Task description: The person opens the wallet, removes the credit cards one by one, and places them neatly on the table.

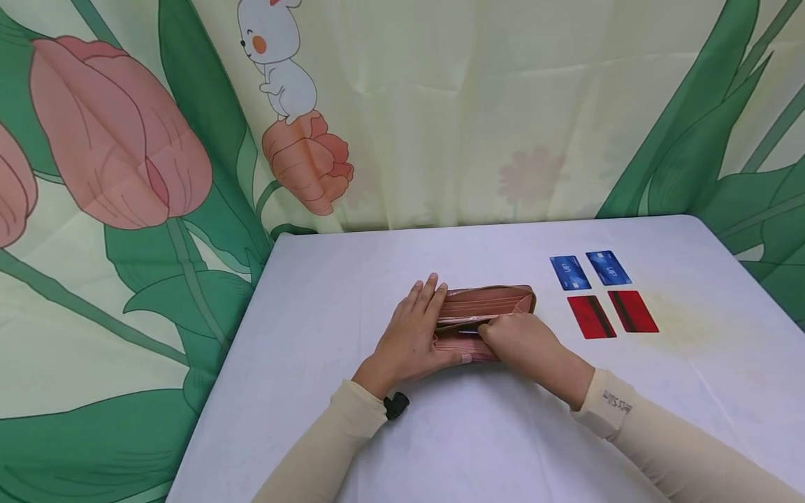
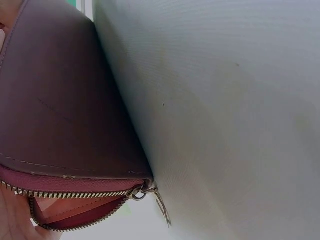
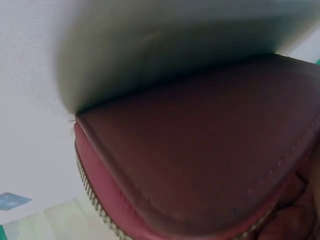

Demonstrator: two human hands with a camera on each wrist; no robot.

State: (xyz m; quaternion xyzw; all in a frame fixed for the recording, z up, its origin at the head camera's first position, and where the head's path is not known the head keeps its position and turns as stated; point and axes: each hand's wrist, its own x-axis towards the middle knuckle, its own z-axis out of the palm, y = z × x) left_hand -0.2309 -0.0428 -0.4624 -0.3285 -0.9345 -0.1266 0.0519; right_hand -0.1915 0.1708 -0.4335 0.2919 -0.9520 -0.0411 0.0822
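A brownish-pink zip wallet [image 1: 486, 304] stands spread apart on the white table, its card slots and inner compartments facing up. My left hand [image 1: 409, 332] grips its left end, fingers over the far side and thumb along the near side. My right hand [image 1: 518, 342] reaches into the middle compartment with curled fingers, at a thin bluish card [image 1: 468, 330] whose edge shows there; the fingertips are partly hidden. In the left wrist view, the wallet's outer panel [image 2: 65, 100] ends in a brass zipper. Curled right fingers [image 3: 287, 222] show past the wallet's edge in the right wrist view.
Right of the wallet lie two blue cards [image 1: 570, 272] [image 1: 608, 268], with two red cards [image 1: 591, 317] [image 1: 633, 311] with dark stripes in a row nearer me. Behind the white table [image 1: 302, 307] hangs a curtain [image 1: 440, 140] printed with tulips and a rabbit.
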